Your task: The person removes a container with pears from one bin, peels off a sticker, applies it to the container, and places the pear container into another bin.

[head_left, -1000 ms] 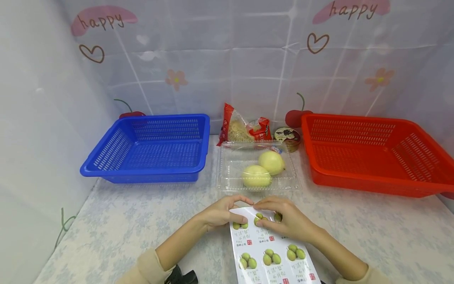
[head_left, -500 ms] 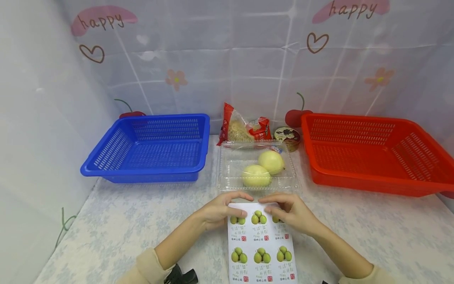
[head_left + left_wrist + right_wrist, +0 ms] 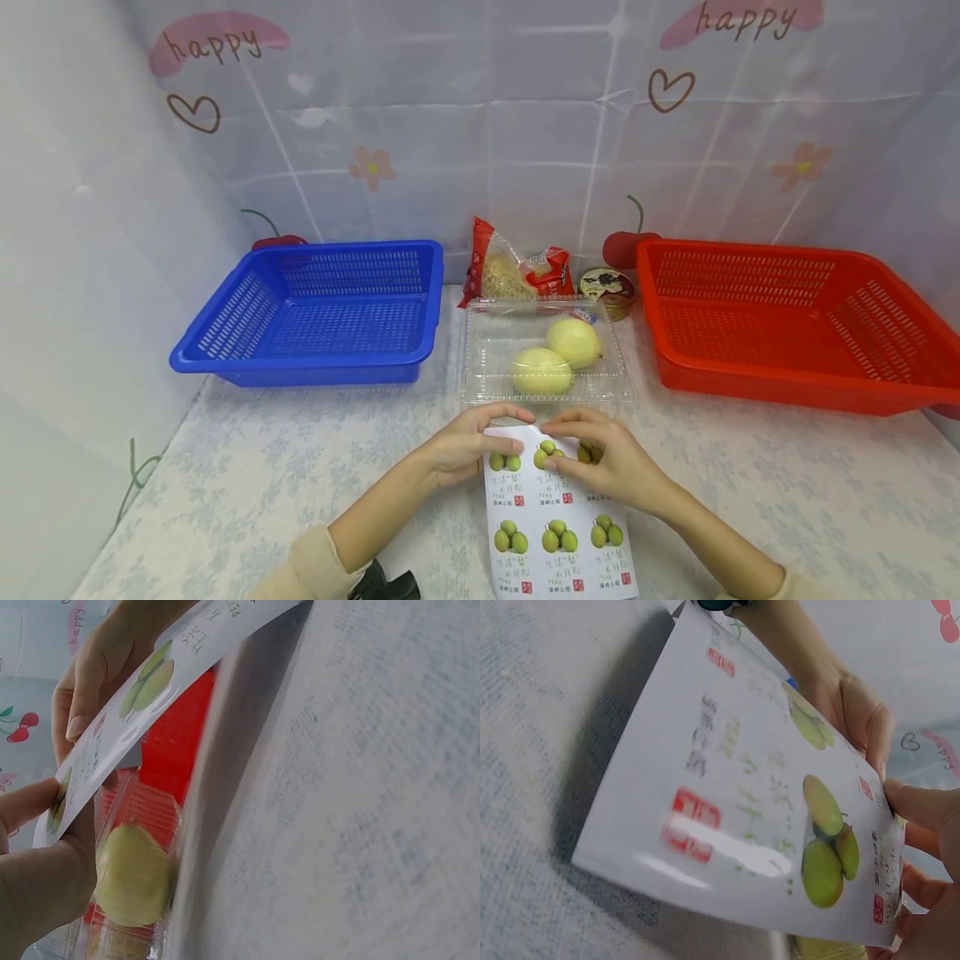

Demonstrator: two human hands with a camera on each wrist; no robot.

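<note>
A white sticker sheet [image 3: 566,517] printed with rows of green pears, lettering and red seals is held up near the table's front. My left hand [image 3: 459,446] grips its upper left corner, thumb on the printed face and fingers behind. At the top edge, my right hand [image 3: 618,462] pinches the sheet between thumb and fingers, and the edge bends there. The right wrist view shows the sheet [image 3: 757,817] bowed, its lower part raised over the cloth. Just beyond the hands stands a clear plastic box [image 3: 480,396] with two pale yellow pears [image 3: 542,372] inside.
A blue basket [image 3: 307,367] stands at the left and a red basket [image 3: 810,383] at the right. Behind the box are a red snack bag [image 3: 506,271] and a round tin [image 3: 609,292]. A black object [image 3: 384,583] lies by the left forearm.
The sheet's lower part swung left and straightened, then tilted slightly right again. My right hand moved right along the top edge, then back left, and bends the edge again. My left hand stayed nearly still.
</note>
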